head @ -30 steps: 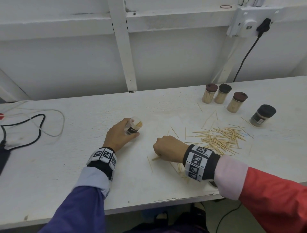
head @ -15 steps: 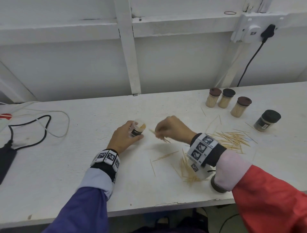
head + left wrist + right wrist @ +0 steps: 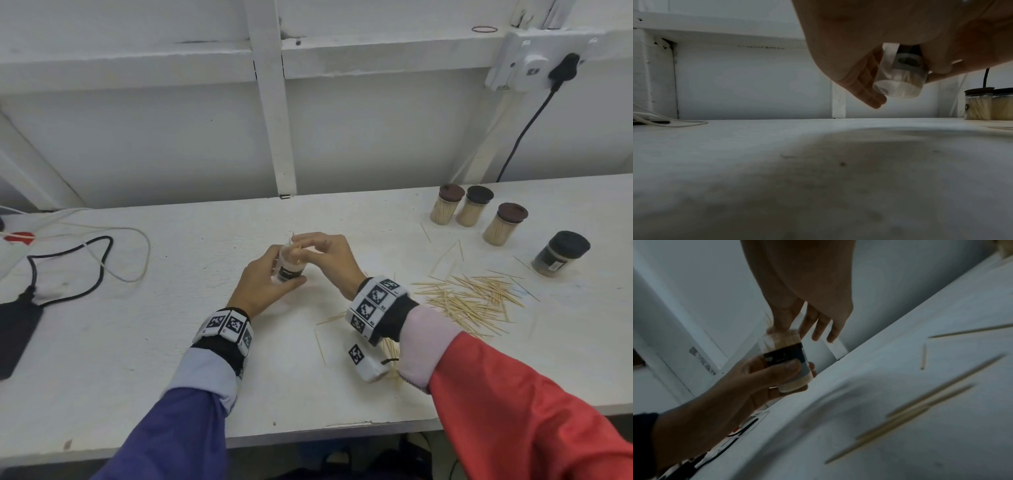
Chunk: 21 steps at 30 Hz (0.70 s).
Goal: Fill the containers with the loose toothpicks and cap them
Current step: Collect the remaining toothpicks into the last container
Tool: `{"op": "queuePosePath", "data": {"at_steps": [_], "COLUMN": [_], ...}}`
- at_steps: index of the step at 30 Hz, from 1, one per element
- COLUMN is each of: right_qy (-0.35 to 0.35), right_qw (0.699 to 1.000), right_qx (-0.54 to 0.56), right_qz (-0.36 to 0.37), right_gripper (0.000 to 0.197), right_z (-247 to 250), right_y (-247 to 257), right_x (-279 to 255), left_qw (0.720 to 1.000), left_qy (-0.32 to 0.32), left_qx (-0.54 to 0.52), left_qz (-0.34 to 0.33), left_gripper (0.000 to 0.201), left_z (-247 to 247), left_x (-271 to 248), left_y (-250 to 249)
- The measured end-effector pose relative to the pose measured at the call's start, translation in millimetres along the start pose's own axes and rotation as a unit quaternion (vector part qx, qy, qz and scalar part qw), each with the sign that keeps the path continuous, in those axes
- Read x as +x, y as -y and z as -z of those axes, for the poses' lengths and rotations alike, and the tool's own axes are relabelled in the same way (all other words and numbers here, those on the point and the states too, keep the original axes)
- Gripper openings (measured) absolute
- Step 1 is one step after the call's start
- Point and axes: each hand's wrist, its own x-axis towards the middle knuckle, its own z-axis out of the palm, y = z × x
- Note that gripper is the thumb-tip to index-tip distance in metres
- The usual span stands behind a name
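Observation:
My left hand [image 3: 263, 277] grips a clear open container [image 3: 290, 265] with a dark label, lifted off the white table [image 3: 171, 342] and tilted. The same container [image 3: 786, 360] looks nearly full of toothpicks. My right hand [image 3: 323, 253] pinches a few toothpicks [image 3: 296, 247] at the container's mouth, its other fingers spread. In the left wrist view the container's base [image 3: 898, 86] shows below my left palm. A pile of loose toothpicks [image 3: 469, 301] lies to the right, and more lie under my right wrist.
Three capped containers full of toothpicks [image 3: 476, 212] stand at the back right, with a dark-capped jar [image 3: 561, 253] beside them. Cables and a black pouch [image 3: 20, 329] lie at the left. A wall socket with a plug [image 3: 548, 68] is above right.
My right hand picked toothpicks off the table, rose and moved left to the mouth of the container. My left hand lifted the container slightly and tilted it toward the right hand.

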Motion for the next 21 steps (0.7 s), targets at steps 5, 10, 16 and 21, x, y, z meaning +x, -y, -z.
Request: {"op": "queuePosePath", "data": {"at_steps": [5,10,16,21], "right_qy": [0.049,0.039,0.073,0.13], "right_qw": [0.999,0.997,0.967,0.851], "right_qx": [-0.021,-0.058,-0.238,-0.483], "right_qz": [-0.003,0.013,-0.051,-0.163], "right_gripper": [0.019,0.021,0.025,0.04], "right_z": [12,23,93,178], "right_y": [3,13,29,20], "right_x": [-4,-8,-18,-37], "left_qw": [1.0,1.0,0.999,0.997], "left_qy": [-0.006,0.0,0.001,0.007], "left_qx": [0.003,0.021,0.04,0.033], "left_qz": [-0.01,-0.007,0.021,0.066], "left_gripper": [0.051,0.05,0.048,0.048], "left_z": [1,-1,-2,-6], "left_x": [0,1,2,3], "left_y": [2,3,5,9]}}
